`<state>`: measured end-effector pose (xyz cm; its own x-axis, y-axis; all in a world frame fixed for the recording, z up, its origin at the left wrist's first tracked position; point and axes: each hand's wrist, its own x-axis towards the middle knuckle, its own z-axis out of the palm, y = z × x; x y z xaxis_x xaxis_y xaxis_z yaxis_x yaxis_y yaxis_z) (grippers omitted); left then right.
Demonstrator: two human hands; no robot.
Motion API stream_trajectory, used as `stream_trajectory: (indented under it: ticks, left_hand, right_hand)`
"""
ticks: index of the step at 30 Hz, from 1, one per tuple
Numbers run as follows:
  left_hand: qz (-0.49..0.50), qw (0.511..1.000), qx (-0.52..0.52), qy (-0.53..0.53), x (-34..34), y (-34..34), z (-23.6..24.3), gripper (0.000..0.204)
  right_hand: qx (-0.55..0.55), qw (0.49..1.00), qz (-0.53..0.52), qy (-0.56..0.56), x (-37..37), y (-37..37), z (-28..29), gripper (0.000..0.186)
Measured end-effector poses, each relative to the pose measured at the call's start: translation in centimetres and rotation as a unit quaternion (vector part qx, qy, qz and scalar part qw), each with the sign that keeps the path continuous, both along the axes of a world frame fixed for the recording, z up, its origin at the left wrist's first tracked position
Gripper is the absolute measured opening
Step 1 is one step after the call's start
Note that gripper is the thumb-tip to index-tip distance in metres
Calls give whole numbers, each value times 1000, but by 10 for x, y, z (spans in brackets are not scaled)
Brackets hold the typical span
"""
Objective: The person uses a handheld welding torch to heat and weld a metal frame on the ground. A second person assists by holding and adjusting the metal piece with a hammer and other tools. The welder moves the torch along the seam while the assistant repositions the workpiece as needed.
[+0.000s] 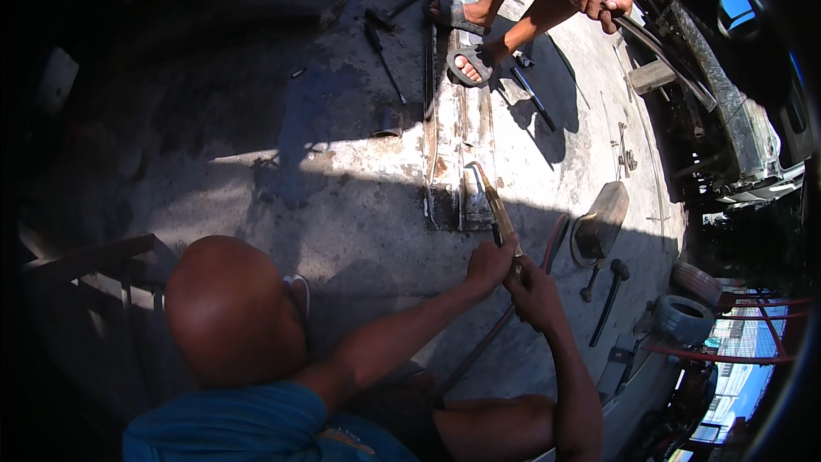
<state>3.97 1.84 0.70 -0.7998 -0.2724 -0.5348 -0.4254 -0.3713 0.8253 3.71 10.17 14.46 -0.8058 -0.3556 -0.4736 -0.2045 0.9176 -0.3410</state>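
Observation:
My left hand (492,263) and my right hand (532,295) are both closed round a brass-coloured cutting torch (496,204), the left one farther forward. Its thin bent tip points away from me, over the near end of a long, rusty metal beam (445,141) on the floor. I cannot see a flame, nor tell whether the tip touches the metal. Below my hands a reddish hose (489,338) runs along the floor. At the beam's far part stands another person in dark sandals (470,64), whose hand (603,2) grips a long dark strip (654,43).
Left of the beam lie a hammer (393,10), a long screwdriver-like tool (385,60) and a short metal piece (387,124). To the right are a dark bar (534,98), a boat-shaped block (601,222), a sledgehammer (607,304), tyres (684,318) and a vehicle frame (727,103).

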Motion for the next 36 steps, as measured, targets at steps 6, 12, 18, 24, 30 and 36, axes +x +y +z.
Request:
stream_trajectory:
  ticks: [6,12,18,24,30,36]
  left_hand:
    - [-8,1000,13,-1,4,-4,11,79]
    - [2,1000,12,19,2,-5,10,82]
    - [7,999,22,26,1,-6,7,80]
    - [-2,999,29,28,2,-5,13,79]
    - [-12,999,7,32,-3,1,10,79]
    - [-31,999,14,27,-2,2,13,82]
  right_hand:
    - [-30,999,15,10,1,5,0,41]
    - [-33,998,40,39,-3,10,-7,41]
    - [-3,1000,-3,21,0,-4,-3,44]
    - [-7,1000,-8,24,0,-1,-1,43]
    - [-32,998,32,44,-6,17,-8,42]
    - [-12,1000,-7,15,-5,14,0,43]
